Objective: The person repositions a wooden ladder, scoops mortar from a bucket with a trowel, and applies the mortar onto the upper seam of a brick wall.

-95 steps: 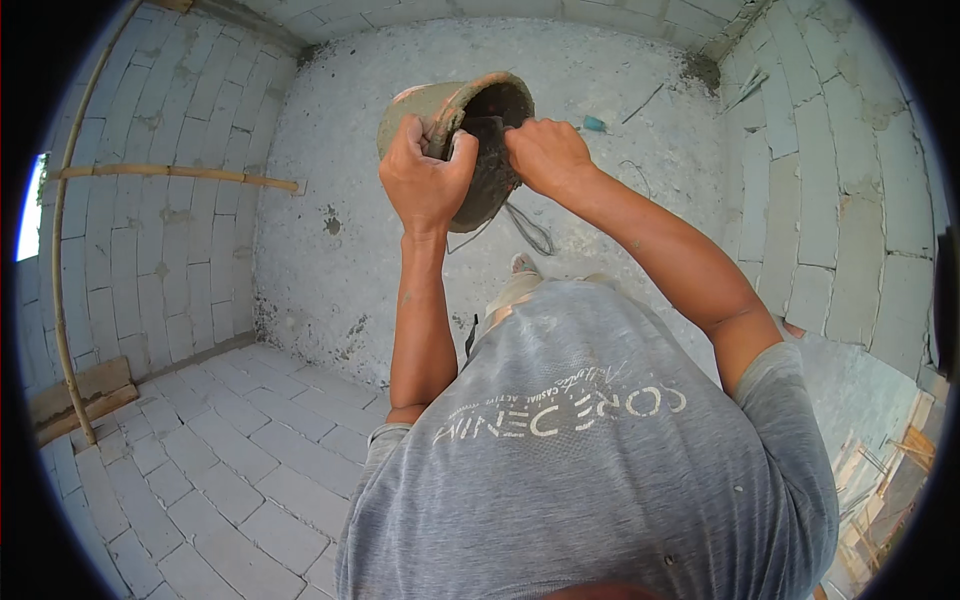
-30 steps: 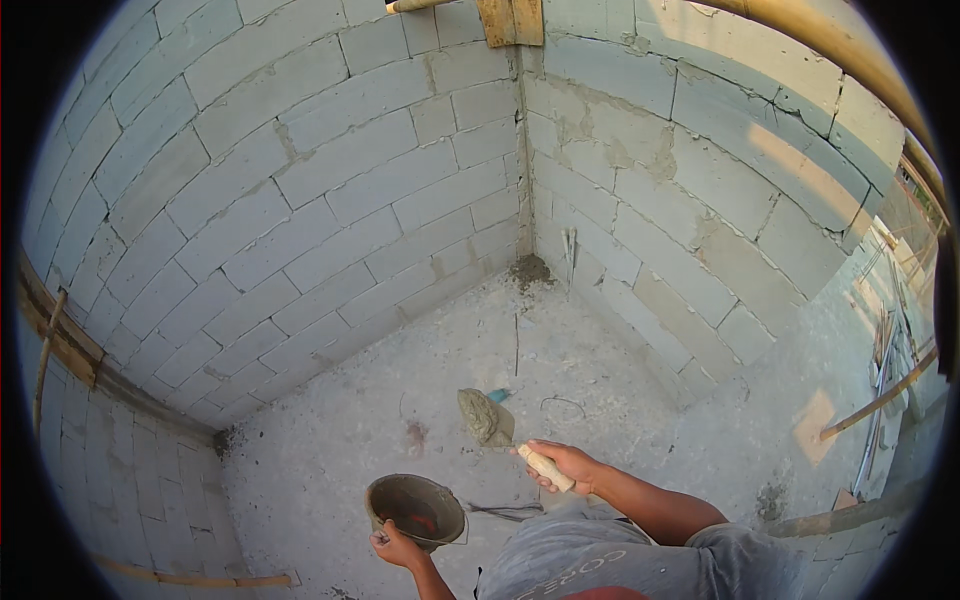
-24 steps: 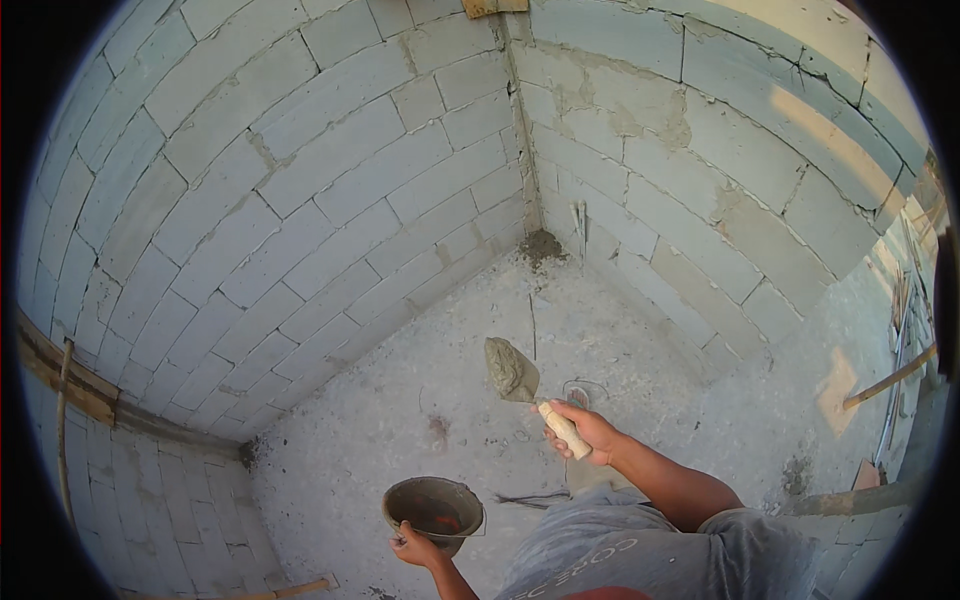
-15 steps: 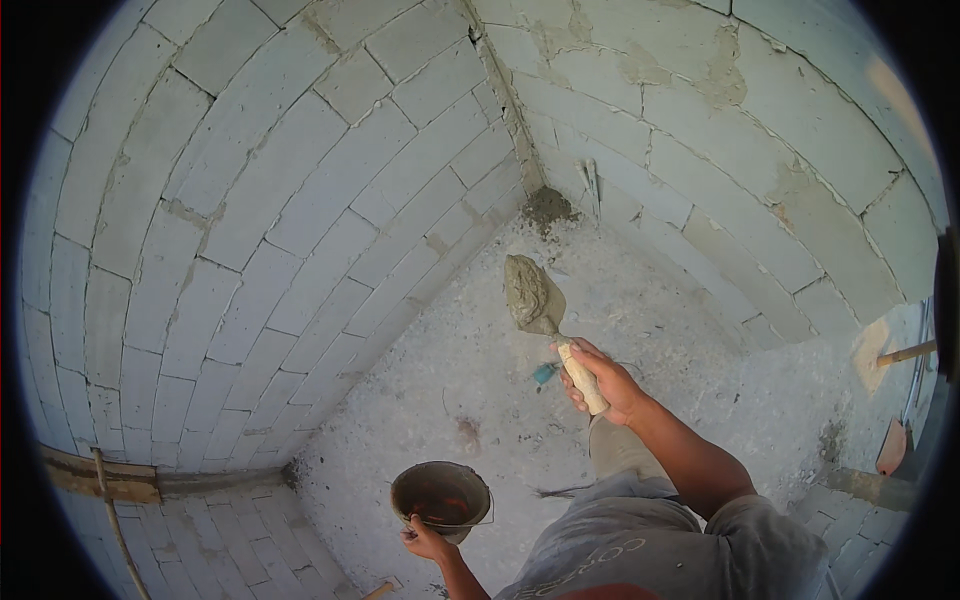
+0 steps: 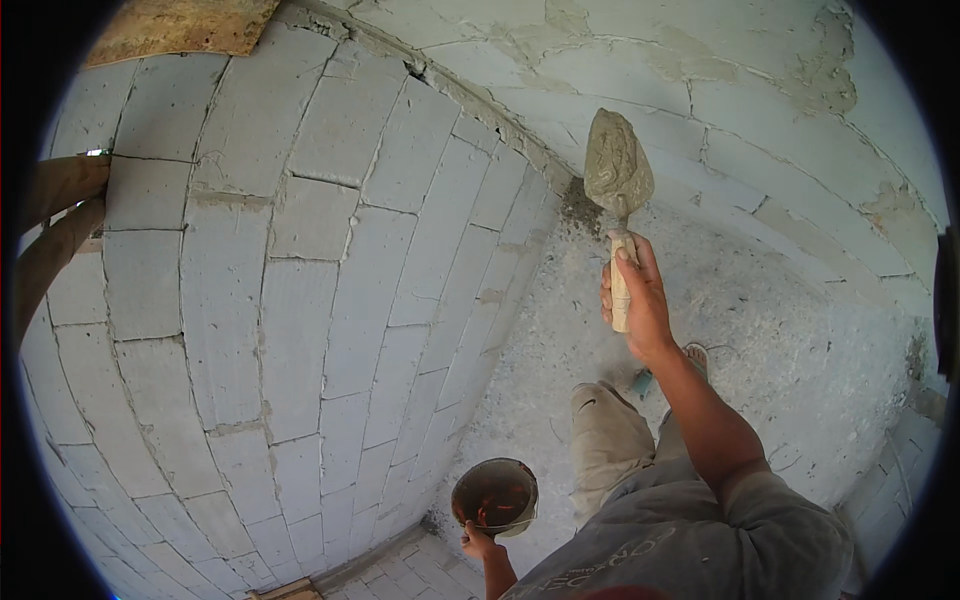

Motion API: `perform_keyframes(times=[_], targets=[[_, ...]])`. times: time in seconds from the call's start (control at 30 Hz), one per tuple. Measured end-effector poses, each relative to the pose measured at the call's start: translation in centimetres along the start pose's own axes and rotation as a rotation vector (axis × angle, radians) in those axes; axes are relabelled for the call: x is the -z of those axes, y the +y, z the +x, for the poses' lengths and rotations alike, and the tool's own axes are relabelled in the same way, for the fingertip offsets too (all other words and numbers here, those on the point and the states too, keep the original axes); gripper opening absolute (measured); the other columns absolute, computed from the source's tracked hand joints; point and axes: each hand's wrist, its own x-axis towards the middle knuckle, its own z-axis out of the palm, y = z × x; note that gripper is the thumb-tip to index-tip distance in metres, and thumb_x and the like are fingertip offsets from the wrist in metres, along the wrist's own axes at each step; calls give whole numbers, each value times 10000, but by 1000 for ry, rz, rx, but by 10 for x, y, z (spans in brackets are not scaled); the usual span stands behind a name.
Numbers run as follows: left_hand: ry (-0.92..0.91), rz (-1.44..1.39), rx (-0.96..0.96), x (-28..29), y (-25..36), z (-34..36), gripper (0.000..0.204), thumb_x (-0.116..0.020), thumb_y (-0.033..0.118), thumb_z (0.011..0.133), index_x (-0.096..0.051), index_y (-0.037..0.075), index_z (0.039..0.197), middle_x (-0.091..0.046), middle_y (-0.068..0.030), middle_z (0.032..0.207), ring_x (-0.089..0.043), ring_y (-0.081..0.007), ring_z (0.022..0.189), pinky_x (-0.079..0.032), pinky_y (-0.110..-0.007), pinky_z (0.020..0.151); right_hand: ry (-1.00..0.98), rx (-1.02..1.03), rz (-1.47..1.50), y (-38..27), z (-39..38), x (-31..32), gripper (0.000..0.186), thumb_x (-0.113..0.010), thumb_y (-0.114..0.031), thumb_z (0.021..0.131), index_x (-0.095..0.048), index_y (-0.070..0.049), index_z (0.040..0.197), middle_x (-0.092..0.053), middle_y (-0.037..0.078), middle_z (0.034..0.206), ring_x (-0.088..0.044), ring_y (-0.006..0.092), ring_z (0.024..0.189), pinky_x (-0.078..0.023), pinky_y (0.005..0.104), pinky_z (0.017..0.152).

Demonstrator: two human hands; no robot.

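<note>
Soft daylight, strong fisheye edge distortion

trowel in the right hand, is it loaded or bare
Loaded: the trowel in the right hand carries a thick, ridged layer of grey mortar over most of its blade.

We are on a building site, inside a room whose masonry stands bare. We see large pale blocks in the left wall (image 5: 230,300) and the right wall (image 5: 760,125), joints exposed and smeared with mortar (image 5: 828,70). The rough grey floor (image 5: 745,320) is strewn with grit, and a dark patch (image 5: 580,210) lies in the far corner. We also find a mortar-laden trowel (image 5: 620,290) and a grimy bucket (image 5: 490,473) here.
</note>
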Motion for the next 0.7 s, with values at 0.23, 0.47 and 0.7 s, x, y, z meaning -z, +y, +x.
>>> perform_keyframes(times=[0.23,0.47,0.7], targets=[[-138,369,-121,-88,50,103,317,-786,216,791,-573,-20,796,-629,-92,723,-549,-161,625,-472,-366,608,327,913,-179,51,136,-85,464,-591,-117,1007,-351,-5,1387,-544,59,914,-482,50,597,-428,211,496],[-254,709,-321,-152,109,148,364,-780,252,823,-537,-18,798,-618,-94,761,-537,-172,655,-448,-380,598,830,1290,-327,125,351,-185,522,-678,-109,958,-374,-13,1371,-637,151,972,-647,262,782,-548,419,739],[-447,520,-335,-207,164,127,372,-746,254,861,-471,18,778,-550,-54,734,-492,-148,651,-424,-330,598,384,649,-369,258,332,-206,383,-657,-173,966,-495,-54,1292,-662,118,906,-652,208,775,-537,338,703]])
